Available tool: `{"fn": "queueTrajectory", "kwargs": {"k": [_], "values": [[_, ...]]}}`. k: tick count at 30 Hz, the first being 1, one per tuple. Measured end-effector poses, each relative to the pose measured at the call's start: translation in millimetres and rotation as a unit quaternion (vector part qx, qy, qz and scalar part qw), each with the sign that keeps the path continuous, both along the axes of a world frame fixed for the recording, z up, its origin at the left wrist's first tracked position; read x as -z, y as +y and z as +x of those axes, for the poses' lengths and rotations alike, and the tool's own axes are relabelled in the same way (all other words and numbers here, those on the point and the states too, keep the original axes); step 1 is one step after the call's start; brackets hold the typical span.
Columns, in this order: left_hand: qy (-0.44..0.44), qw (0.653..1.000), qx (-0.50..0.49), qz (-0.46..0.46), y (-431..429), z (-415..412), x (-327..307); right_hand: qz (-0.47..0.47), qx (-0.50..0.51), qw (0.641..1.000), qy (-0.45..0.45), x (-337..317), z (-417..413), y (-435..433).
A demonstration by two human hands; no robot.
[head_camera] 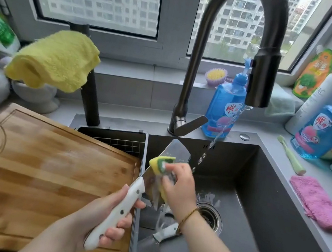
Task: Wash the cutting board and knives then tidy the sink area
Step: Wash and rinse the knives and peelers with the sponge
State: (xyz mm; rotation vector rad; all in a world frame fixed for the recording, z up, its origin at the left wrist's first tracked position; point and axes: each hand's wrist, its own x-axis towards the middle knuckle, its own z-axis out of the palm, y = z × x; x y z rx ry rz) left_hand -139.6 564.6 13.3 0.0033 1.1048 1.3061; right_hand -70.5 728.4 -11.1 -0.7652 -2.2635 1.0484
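Observation:
My left hand (106,213) grips the white handle of a cleaver (174,148), whose wide steel blade points up and away over the dark sink (267,204). My right hand (180,187) holds a yellow and green sponge (161,161) folded over the blade's middle. A second white-handled knife (164,233) lies on the sink floor under my right wrist, partly hidden. The wooden cutting board (47,173) lies flat at the left, across the sink's left part. Water runs from the black faucet (261,79) down into the sink, just right of the blade.
A yellow cloth (53,58) hangs over a dark post at the back left. Blue soap bottles (225,104) (328,129), a white bottle (322,98) and an orange pouch (313,72) stand at the back right. A pink cloth (318,203) and a green brush (291,156) lie on the right counter.

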Motion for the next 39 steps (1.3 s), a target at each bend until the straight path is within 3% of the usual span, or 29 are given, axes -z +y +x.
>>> {"fn": "queueTrajectory", "kwargs": {"k": [5, 10, 12, 15, 18, 21, 23, 26, 30, 32, 34, 36, 39], "values": [[-0.016, 1.0, 0.012, 0.006, 4.2, 2.1, 2.7, -0.065, 0.152, 0.986, -0.024, -12.2, -10.4, 38.6], [0.013, 1.0, 0.014, -0.012, 10.4, -2.7, 1.7, -0.04, 0.04, 0.998, 0.013, 7.4, -1.5, -14.0], [0.027, 0.999, 0.025, -0.017, 10.8, -1.4, -0.9, -0.059, 0.044, 0.997, 0.011, 3.9, -5.4, -0.8], [0.083, 0.994, 0.069, -0.032, 10.9, 6.3, -3.7, -0.154, 0.136, 0.978, 0.023, -6.8, -9.9, 28.1], [0.207, 0.972, 0.092, -0.057, 11.8, 7.7, -2.8, -0.177, 0.122, 0.976, 0.019, -5.6, -6.7, 23.7], [0.382, 0.911, 0.115, -0.102, 6.8, -1.0, -1.6, -0.145, 0.088, 0.984, 0.045, 1.2, 10.1, 9.2], [0.465, 0.869, 0.125, -0.117, 0.5, -7.0, -0.1, -0.109, 0.124, 0.981, 0.099, 3.5, 22.6, 5.4], [0.567, 0.794, 0.142, -0.168, -6.8, -7.6, 0.7, 0.017, 0.144, 0.98, 0.135, 4.3, 28.8, 4.1], [0.711, 0.633, 0.208, -0.226, -3.2, -2.4, 0.0, 0.133, -0.047, 0.989, -0.046, 0.0, 9.3, -11.5], [0.746, 0.584, 0.228, -0.225, -1.5, -1.6, 1.9, 0.195, -0.091, 0.972, -0.092, 1.6, 2.6, -11.7], [0.759, 0.565, 0.231, -0.226, -1.9, -2.8, 4.5, 0.124, -0.088, 0.977, -0.147, -0.8, -0.5, 3.2], [0.765, 0.561, 0.229, -0.221, -1.5, -3.4, 6.5, 0.054, -0.007, 0.983, -0.177, -1.7, -4.3, 25.2], [0.769, 0.56, 0.226, -0.209, 3.3, -2.5, 6.8, 0.062, 0.069, 0.976, -0.197, -7.3, -9.8, 28.0]]}}
